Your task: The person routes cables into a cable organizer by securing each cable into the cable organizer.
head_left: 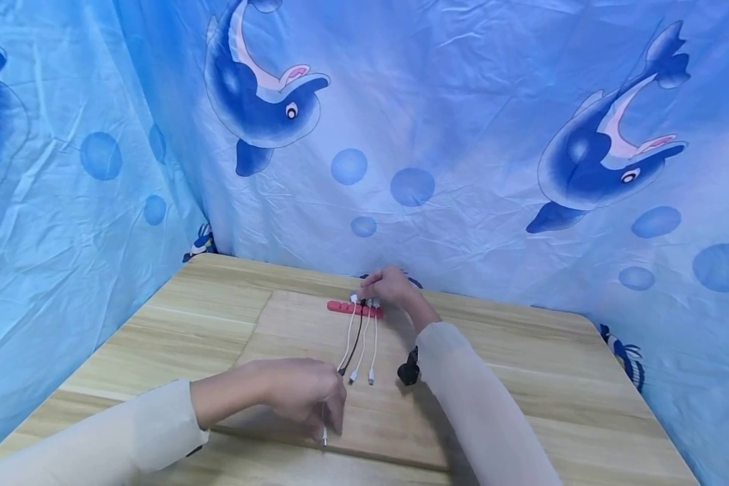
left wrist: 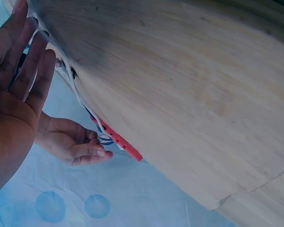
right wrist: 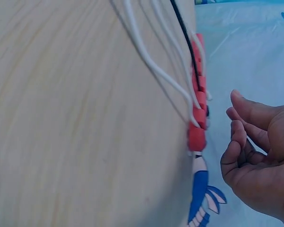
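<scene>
A red cable holder [head_left: 340, 307] lies near the back of the wooden board, with several thin cables in its slots. Three of them are white and one, a black cable [head_left: 356, 344], runs between them. My left hand [head_left: 306, 391] is low over the front of the board and holds a white cable, whose metal-tipped connector [head_left: 325, 435] pokes out below the fingers. Just behind the holder is my right hand [head_left: 389, 285], beside the cables' rear ends. Its fingers are loosely bent in the right wrist view, and no object shows between thumb and fingertips. The left thumb is hidden.
The wooden board [head_left: 279, 331] lies on a wood-grain table [head_left: 176, 324]. A blue cloth [head_left: 462, 135] printed with dolphins hangs close behind the table's back edge. Two white connectors [head_left: 371, 376] rest on the board between the arms. A black wrist device [head_left: 409, 370] is at the right sleeve.
</scene>
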`<state>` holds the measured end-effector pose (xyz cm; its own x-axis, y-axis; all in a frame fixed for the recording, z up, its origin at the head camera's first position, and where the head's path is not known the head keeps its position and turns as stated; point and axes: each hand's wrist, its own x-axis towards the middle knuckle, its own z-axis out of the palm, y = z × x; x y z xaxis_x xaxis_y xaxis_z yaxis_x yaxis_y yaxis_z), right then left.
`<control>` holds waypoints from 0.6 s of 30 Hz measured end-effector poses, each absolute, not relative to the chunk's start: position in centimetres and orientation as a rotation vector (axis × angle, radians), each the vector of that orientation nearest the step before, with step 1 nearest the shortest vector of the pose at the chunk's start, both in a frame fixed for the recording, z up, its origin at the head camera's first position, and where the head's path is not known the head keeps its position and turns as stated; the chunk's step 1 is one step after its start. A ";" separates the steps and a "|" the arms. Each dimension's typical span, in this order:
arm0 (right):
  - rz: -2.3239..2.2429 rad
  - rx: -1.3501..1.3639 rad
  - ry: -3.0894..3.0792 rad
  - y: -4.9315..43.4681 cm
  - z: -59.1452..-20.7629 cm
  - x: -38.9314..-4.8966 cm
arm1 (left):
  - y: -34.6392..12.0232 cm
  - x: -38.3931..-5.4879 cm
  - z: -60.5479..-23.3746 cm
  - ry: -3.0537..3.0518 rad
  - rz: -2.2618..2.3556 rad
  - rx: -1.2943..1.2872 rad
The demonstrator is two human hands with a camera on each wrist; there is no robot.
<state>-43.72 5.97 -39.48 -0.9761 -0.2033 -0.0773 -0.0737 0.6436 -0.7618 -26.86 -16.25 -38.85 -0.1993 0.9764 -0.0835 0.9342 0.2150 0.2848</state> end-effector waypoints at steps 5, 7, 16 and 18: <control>-1.244 -0.339 2.739 7.1 -38.2 -43.1 | -16.0 -27.4 -38.2 2.266 0.285 1.835; -1.237 -0.382 2.769 7.8 -37.6 -42.8 | -15.9 -27.7 -37.8 2.311 0.300 1.840; -1.155 -0.616 2.916 11.1 -35.7 -40.3 | -16.7 -30.8 -37.0 2.540 0.494 1.696; -1.140 -0.664 2.933 12.2 -35.6 -39.4 | -17.0 -31.5 -37.0 2.577 0.565 1.624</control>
